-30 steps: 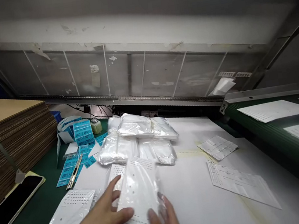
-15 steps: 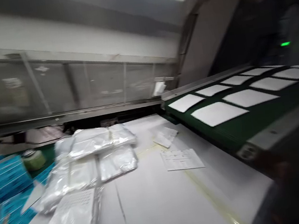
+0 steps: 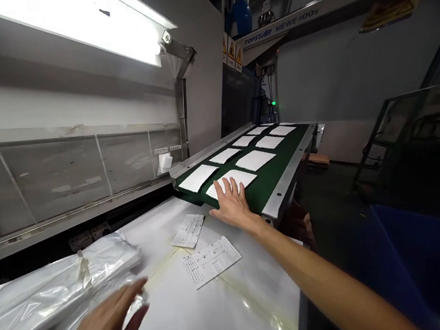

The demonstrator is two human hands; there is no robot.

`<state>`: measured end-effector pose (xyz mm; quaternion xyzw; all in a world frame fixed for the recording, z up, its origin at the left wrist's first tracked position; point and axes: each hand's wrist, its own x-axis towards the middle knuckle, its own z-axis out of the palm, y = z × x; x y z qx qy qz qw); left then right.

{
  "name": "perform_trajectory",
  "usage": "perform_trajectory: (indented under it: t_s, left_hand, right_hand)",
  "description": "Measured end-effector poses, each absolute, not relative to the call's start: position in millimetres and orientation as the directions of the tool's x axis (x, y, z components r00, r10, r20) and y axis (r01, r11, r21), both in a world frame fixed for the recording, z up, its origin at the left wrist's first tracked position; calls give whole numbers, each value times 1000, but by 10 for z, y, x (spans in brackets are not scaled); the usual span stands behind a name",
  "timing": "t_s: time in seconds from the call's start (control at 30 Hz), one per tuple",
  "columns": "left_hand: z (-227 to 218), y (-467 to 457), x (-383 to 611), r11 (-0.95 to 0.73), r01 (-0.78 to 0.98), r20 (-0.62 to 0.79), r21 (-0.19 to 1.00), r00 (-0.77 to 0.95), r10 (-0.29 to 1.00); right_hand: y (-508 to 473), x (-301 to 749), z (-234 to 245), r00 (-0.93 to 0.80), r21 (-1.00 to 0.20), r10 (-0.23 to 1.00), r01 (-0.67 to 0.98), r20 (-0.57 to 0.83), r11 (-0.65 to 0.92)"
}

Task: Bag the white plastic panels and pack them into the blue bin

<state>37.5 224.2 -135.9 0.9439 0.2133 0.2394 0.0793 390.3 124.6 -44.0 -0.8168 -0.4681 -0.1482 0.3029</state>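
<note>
My right hand [image 3: 231,202] reaches to the near end of the green conveyor belt [image 3: 265,198]. Its fingers are spread over the near edge of a flat white panel [image 3: 242,177]; whether they touch it I cannot tell. Beside that panel on the belt lies another white panel [image 3: 198,178] with small markings. My left hand [image 3: 114,316] hovers low over the table, thumb and fingers apart, nothing in it. Close by are clear plastic bags [image 3: 57,286], bundled in a stack. Two white cards with printed lines, a nearer card [image 3: 213,261] and a smaller card [image 3: 188,230], lie between my hands.
More white panels sit in two rows farther along the belt, such as one panel [image 3: 256,160]. Metal rails [image 3: 287,180] edge the conveyor. A bright lamp [image 3: 73,22] hangs above left. A blue bin [image 3: 403,248] stands at lower right. Yellowish tape [image 3: 252,305] crosses the white table cover.
My view has swung right and up. My right hand has left the bagged stack and stretched out to the belt's near end. My left hand has come off the bags, to their right.
</note>
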Motion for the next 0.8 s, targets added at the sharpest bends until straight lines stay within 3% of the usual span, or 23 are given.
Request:
perform_trajectory:
  t_s: [0.07, 0.1, 0.23, 0.37, 0.57, 0.7, 0.8]
  left_hand:
    - [-1116, 2468, 1019, -950, 301, 430, 83, 849, 306]
    - [-1021, 2589, 1349, -958, 281, 442, 63, 852, 279]
    - [-862, 3069, 2502, -966, 253, 507, 45, 828, 240]
    - [-862, 3390, 3264, -973, 209, 575, 102, 786, 229]
    - [-646, 3459, 3633, -926, 113, 600, 360, 732, 323]
    - [-393, 3370, 3285, -768, 138, 557, 626, 610, 564]
    - [-386, 3196, 2650, -564, 124, 426, 816, 531, 733]
  right_hand:
    - [1324, 4124, -468, 524, -276, 687, 851, 504, -446]
    - [1345, 4207, -497, 531, -248, 685, 845, 500, -474]
    - [1330, 4380, -625, 514, -162, 645, 836, 565, -524]
    - [1304, 4399, -714, 490, -125, 556, 814, 672, -567]
    - [1368, 4407, -808, 467, -172, 417, 800, 779, -574]
    - [1310, 4405, -782, 414, -199, 397, 855, 819, -480]
    - [1162, 4188, -771, 345, -199, 420, 915, 840, -352]
